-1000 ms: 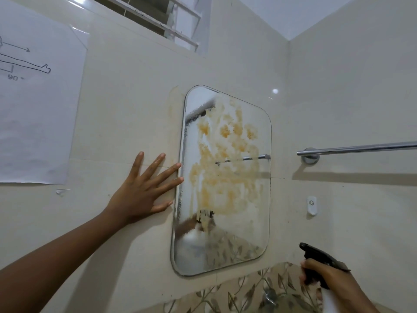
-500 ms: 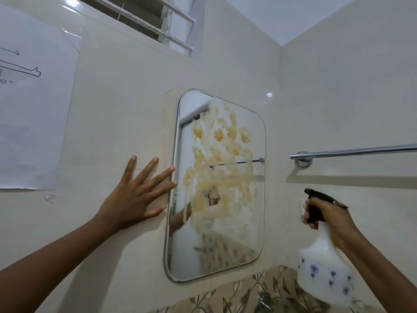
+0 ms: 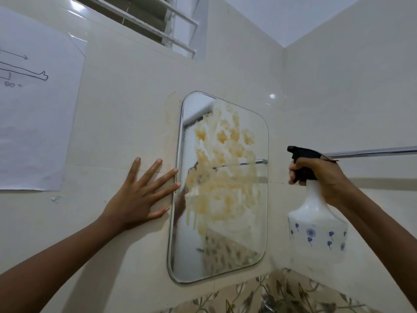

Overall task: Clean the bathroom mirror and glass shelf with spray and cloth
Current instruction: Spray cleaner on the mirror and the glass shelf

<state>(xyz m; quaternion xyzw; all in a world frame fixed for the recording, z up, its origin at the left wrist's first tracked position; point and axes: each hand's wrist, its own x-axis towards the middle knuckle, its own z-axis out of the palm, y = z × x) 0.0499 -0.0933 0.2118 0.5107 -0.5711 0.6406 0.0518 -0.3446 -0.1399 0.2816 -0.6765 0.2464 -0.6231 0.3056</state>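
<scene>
A rounded rectangular mirror (image 3: pixel 220 242) hangs on the cream tiled wall, smeared with orange-brown stains over its upper and middle part, with drips running down. My left hand (image 3: pixel 141 196) lies flat on the wall just left of the mirror, fingers spread, two fingertips at the mirror's edge. My right hand (image 3: pixel 325 177) grips the black trigger head of a white spray bottle (image 3: pixel 317 233) with blue flower prints, held upright to the right of the mirror, nozzle pointing left toward the glass. No cloth or glass shelf is in view.
A chrome towel rail (image 3: pixel 372 152) runs along the right wall behind the bottle. A paper sheet (image 3: pixel 33 123) with a drawing is taped at the left. A louvred window (image 3: pixel 158 21) sits above. Floral-patterned tiles (image 3: pixel 270 294) show below the mirror.
My right hand has lifted the spray bottle from the lower right corner up to mirror height. My left hand has stayed flat on the wall.
</scene>
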